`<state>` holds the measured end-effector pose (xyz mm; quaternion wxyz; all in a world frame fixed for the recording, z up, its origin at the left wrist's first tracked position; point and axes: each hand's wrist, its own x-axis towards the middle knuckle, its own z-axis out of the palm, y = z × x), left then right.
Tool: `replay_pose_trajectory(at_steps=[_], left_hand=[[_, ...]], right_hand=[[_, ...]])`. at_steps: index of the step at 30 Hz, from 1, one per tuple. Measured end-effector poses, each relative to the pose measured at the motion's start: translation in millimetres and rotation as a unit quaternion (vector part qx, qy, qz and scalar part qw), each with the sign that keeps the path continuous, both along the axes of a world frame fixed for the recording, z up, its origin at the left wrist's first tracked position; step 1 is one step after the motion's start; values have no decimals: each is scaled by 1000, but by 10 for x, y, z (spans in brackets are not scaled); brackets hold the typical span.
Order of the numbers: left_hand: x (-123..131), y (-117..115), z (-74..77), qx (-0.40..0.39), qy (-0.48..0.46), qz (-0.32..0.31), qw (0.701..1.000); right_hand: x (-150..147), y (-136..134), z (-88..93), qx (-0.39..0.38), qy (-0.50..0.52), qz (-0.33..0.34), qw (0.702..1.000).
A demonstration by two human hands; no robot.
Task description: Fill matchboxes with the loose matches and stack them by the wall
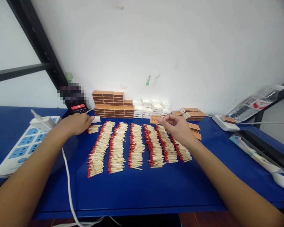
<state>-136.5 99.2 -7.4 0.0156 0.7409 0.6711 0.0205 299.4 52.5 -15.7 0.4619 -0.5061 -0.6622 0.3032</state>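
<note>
My left hand (79,123) pinches a small white matchbox tray (96,119) at the back left, just above a short bunch of matches (93,129). Between the thumb and fingers of my right hand (176,125) is an orange matchbox sleeve (155,119), its printed face towards me. Several long rows of red-headed matches (118,148) lie on the blue table (137,192) between my forearms. Behind them, orange matchboxes (113,110) are stacked against the wall, beside piles of white trays (148,112).
More orange sleeves (194,114) lie behind my right hand. At the left is a power strip (28,145) with a white cable (68,183) running over the front edge; a phone (78,107) leans behind it. A dark phone (265,148) and plastic packaging (253,104) are at the right.
</note>
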Motion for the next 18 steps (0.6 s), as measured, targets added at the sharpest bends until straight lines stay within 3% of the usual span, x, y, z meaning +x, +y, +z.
replay_pose_trajectory(at_steps=[6, 12, 18], left_hand=[[92, -81, 144, -67, 54, 61, 994], [144, -96, 166, -98, 39, 35, 994], [75, -66, 121, -71, 26, 29, 997]], right_hand=[[12, 21, -8, -3, 10, 1, 1000], [11, 22, -27, -2, 8, 1, 1000], [-2, 10, -7, 8, -6, -6, 1000]])
